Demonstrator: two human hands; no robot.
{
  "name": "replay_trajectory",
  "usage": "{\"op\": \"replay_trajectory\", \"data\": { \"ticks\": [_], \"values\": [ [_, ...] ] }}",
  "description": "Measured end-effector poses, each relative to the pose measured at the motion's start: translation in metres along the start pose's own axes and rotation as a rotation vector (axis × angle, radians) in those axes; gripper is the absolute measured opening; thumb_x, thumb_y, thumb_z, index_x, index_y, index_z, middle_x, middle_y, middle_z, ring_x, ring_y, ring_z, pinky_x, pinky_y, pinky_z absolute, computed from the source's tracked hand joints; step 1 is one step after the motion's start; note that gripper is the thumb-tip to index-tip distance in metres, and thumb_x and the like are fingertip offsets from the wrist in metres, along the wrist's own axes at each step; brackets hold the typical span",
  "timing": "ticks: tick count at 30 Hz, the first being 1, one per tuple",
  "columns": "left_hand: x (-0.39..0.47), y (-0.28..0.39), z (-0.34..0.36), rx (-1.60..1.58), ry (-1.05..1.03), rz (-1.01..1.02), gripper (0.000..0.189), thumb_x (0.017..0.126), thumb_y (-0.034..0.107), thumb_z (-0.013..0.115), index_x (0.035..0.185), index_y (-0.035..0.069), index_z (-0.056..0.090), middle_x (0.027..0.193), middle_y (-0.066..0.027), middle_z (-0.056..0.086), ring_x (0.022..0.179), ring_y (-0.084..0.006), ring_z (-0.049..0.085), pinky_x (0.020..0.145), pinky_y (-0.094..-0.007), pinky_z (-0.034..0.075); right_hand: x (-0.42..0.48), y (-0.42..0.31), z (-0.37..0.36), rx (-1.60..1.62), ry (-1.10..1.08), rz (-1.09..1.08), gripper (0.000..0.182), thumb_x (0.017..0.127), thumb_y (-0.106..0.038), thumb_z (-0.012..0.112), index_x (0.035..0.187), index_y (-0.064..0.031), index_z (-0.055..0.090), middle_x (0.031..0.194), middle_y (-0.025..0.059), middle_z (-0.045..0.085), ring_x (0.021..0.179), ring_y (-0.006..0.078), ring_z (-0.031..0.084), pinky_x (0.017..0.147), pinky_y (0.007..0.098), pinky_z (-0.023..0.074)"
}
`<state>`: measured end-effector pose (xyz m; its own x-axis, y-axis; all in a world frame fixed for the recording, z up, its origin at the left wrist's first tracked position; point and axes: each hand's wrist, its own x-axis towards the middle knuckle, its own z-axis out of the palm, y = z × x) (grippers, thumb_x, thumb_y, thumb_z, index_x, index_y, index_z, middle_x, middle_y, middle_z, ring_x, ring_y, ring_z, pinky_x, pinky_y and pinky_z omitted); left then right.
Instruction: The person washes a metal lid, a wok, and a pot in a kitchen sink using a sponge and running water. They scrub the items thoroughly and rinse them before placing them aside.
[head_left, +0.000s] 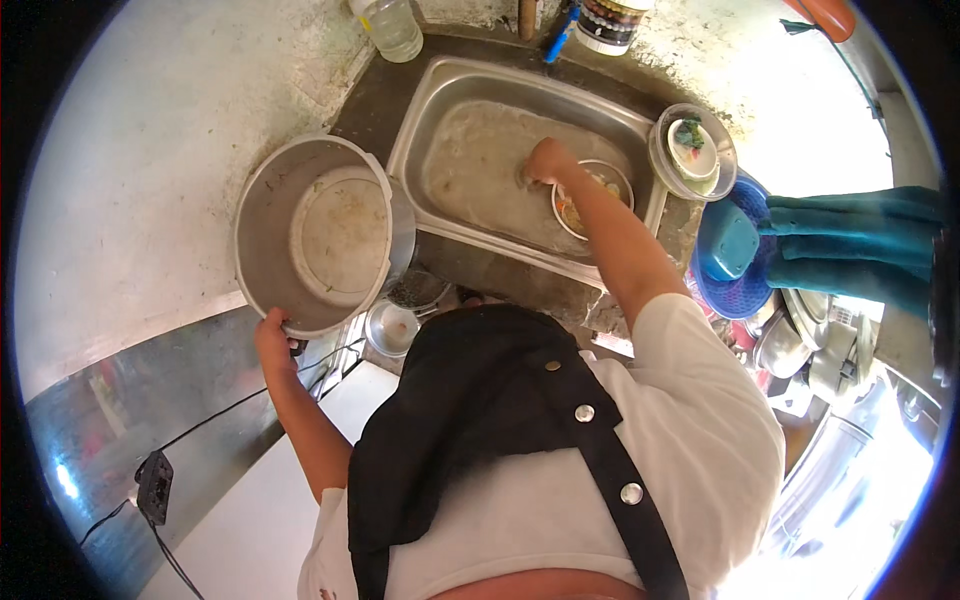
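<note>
My left hand (275, 341) grips the lower rim of a large metal pot (262, 217), which is tilted so that its inside faces me; a few small scraps cling to its wall and bottom. Inside the stainless steel sink (457, 202), my right hand (550, 161) is curled low over the basin, its fingertips hidden from view. Just right of that hand sits a round bowl or strainer (556, 214) with food scraps in it, partly covered by my forearm. Cloudy water or residue covers the sink's bottom.
Bowls (660, 169), stacked with green scraps on top, stand at the sink's right corner. Beyond are a blue plastic basket (731, 298) with a teal container (731, 240) and teal cloths (855, 217). A clear bottle (394, 34) and a tub (609, 26) stand behind. A power strip (155, 487) hangs lower left.
</note>
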<state>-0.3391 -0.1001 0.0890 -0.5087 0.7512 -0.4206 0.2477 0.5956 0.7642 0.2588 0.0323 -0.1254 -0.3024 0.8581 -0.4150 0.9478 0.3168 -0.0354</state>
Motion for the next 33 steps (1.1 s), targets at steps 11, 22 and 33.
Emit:
{"op": "replay_trajectory", "data": {
  "ticks": [11,22,33],
  "values": [
    [-0.012,0.007,0.005,-0.041,0.058,-0.003,0.023,0.081,0.03,0.066,0.078,0.007,0.067,0.065,-0.001,0.059,0.046,-0.0109,0.045,0.043,-0.0279,0.033,-0.143,0.052,0.013,0.132,0.198,0.137,0.016,0.08,-0.018,0.072,0.089,-0.007,0.078,0.091,0.0189,0.075,0.077,0.0361,0.072,0.074,0.0454,0.059],
    [-0.016,0.003,0.001,-0.015,0.11,0.036,0.025,0.083,0.03,0.067,0.076,0.005,0.067,0.06,-0.0019,0.055,0.043,-0.0131,0.044,0.042,-0.031,0.032,-0.012,-0.099,-0.02,0.505,0.143,0.504,0.03,0.092,-0.013,0.062,0.117,0.0033,0.065,0.116,0.0275,0.071,0.108,0.0411,0.072,0.094,0.0465,0.0582],
    [-0.014,0.002,-0.004,-0.04,-0.002,-0.038,0.035,0.077,0.028,0.072,0.09,-0.004,0.064,0.072,-0.0073,0.063,0.054,-0.0155,0.055,0.048,-0.0295,0.037,-0.002,-0.123,-0.046,0.575,0.342,0.249,0.052,0.088,-0.026,0.075,0.133,-0.0076,0.057,0.14,0.018,0.053,0.13,0.0414,0.052,0.108,0.0488,0.0489]
  ]
}}
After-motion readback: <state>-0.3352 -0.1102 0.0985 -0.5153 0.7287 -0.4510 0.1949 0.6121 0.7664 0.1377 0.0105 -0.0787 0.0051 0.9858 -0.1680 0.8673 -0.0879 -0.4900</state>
